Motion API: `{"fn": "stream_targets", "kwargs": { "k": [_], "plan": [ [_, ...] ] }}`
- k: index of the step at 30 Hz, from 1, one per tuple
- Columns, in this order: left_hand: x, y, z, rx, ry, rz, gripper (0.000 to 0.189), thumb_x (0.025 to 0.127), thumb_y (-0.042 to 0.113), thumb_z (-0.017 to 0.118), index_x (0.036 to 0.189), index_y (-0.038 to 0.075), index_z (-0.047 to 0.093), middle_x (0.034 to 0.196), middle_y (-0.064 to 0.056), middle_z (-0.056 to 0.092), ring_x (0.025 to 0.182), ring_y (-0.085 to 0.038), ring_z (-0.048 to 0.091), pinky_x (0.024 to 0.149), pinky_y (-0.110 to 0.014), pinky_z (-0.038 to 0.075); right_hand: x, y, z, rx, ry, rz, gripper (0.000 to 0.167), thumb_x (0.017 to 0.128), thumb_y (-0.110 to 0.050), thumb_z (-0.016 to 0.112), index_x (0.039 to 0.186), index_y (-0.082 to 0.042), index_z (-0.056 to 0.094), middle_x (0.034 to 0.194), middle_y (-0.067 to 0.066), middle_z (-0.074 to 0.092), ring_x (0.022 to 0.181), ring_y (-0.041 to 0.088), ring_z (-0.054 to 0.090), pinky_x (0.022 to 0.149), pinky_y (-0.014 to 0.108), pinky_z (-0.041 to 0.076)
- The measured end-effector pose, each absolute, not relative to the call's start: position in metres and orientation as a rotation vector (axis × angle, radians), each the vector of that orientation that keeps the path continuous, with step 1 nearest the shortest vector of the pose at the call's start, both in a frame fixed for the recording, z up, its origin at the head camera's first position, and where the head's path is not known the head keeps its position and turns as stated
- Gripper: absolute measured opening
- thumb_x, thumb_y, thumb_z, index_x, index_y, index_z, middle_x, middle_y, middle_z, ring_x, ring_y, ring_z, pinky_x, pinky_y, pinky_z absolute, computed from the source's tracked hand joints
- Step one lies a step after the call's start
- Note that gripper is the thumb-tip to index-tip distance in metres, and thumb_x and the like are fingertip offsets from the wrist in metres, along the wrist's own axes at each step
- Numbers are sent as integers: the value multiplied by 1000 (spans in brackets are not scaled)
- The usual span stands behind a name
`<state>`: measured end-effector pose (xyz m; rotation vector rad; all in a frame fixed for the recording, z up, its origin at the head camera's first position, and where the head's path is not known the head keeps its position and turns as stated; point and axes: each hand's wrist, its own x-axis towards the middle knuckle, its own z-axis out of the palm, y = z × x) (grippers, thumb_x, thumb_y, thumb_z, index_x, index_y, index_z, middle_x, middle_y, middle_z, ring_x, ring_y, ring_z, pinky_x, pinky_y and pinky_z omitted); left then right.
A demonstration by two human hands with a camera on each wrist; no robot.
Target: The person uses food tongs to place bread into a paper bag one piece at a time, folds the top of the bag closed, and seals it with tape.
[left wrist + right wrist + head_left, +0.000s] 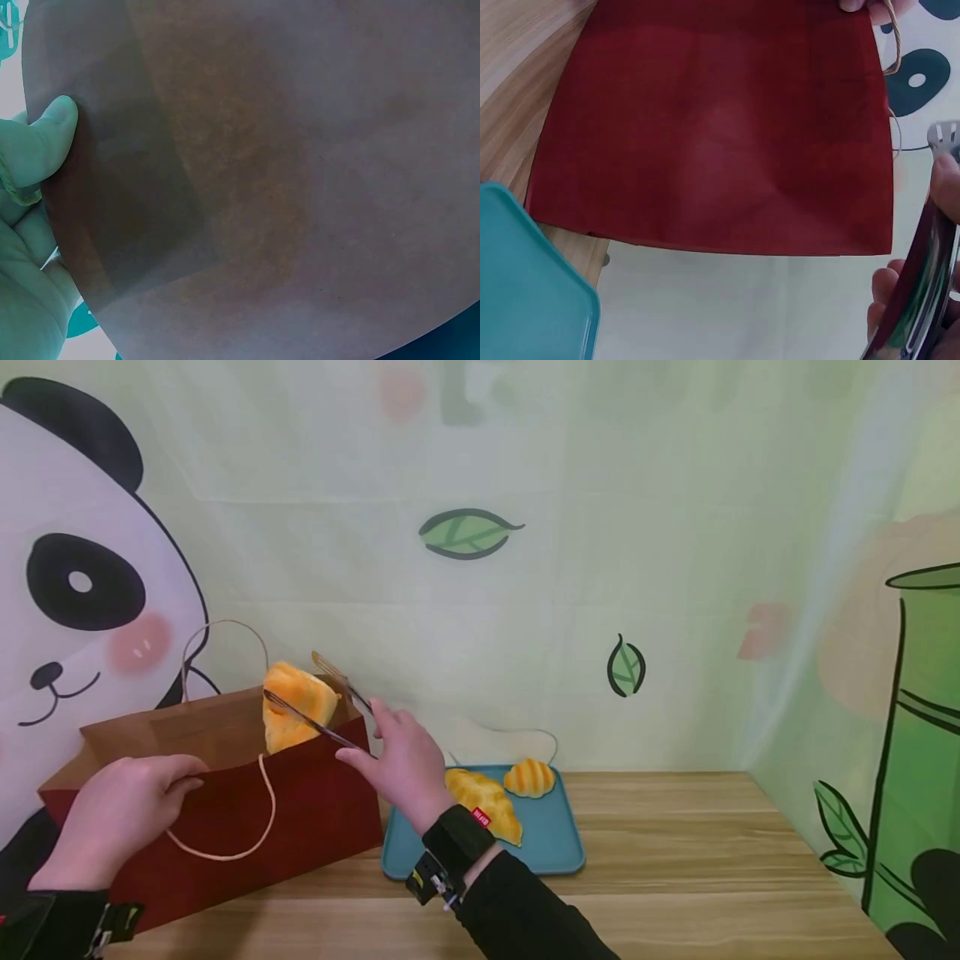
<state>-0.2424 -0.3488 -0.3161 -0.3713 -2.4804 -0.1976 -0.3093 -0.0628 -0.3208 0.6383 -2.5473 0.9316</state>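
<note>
In the head view my left hand [127, 814] pinches the front rim of a dark red paper bag [300, 818] between thumb and fingers. The left wrist view shows my thumb [45, 142] over the bag's brown inner wall [247, 165]. My right hand [408, 764] holds metal tongs [322, 731] at the bag's right end. A golden piece of bread [292, 702] is at the bag's mouth, partly below the front rim. One tong arm crosses its front; the other rises behind its right side. In the right wrist view the tongs [922, 277] stand beside the bag.
Right of the bag, a blue tray [551, 852] holds a large croissant-like bread [483, 797] with a red tag and a small striped roll [529, 778]. A twisted cord handle [262, 827] hangs over the bag's front. A printed cloth [525, 635] backs the wooden table [660, 835].
</note>
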Motion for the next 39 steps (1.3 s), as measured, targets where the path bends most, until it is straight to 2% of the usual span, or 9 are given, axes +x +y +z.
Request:
{"fn": "stream_targets", "kwargs": {
  "k": [10,21,30,39],
  "plan": [
    [-242,-351,-316,-348,-2486,-210,19,72,-11,80,87,-1,74,74,-14,70,64,-31,64,67,-57,57,-309,-54,-321,608,-2582,970,74,85,-52,73,144,-19,46,99,-3,58,79,9,51,59,20,43],
    [-242,-350,-317,-344,-2494,-212,19,72,-10,80,88,-1,74,74,-14,70,64,-31,63,66,-56,57,-318,-26,-334,669,-2499,1110,55,86,-46,75,127,-17,54,94,0,57,71,10,54,59,22,46],
    [-242,-350,-317,-347,-2497,-218,20,72,-11,80,88,-1,74,74,-14,70,64,-30,63,66,-56,57,-321,-9,-338,672,-2492,1149,53,86,-45,76,126,-18,55,95,1,60,74,10,57,62,23,49],
    [-244,-351,-317,-360,-2485,-210,21,70,-11,80,88,-2,74,75,-15,70,65,-31,63,65,-56,57,-322,5,-342,672,-2465,1117,52,86,-44,76,125,-17,56,88,-1,56,77,14,56,61,26,47]
  ]
}}
